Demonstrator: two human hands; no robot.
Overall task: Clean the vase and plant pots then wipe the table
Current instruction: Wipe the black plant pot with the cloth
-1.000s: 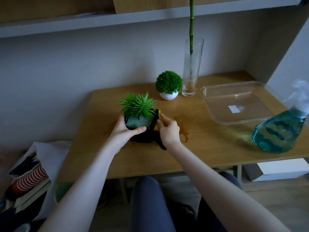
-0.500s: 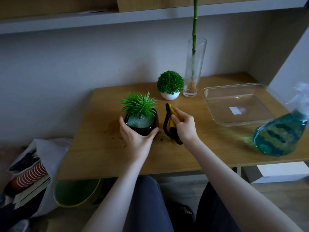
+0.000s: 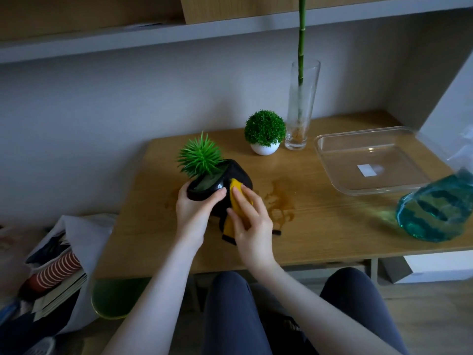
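Right hand (image 3: 252, 221) presses yellow cloth (image 3: 236, 201) flat-fingered against black pot (image 3: 230, 180); left hand (image 3: 193, 210) grips pot's rim, tilting it above tabletop (image 3: 320, 226). Beyond the hands: white pot (image 3: 265, 148), glass vase (image 3: 300, 106).

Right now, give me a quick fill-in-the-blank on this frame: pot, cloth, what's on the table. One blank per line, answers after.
1. The left hand holds the black pot tilted toward the ____ side of the picture.
2. The right hand presses a ____ cloth against the pot's side.
3. The glass vase holds a single green ____.
4. The pot of the round bush plant is ____ in colour.

Missing words: left; yellow; stalk; white
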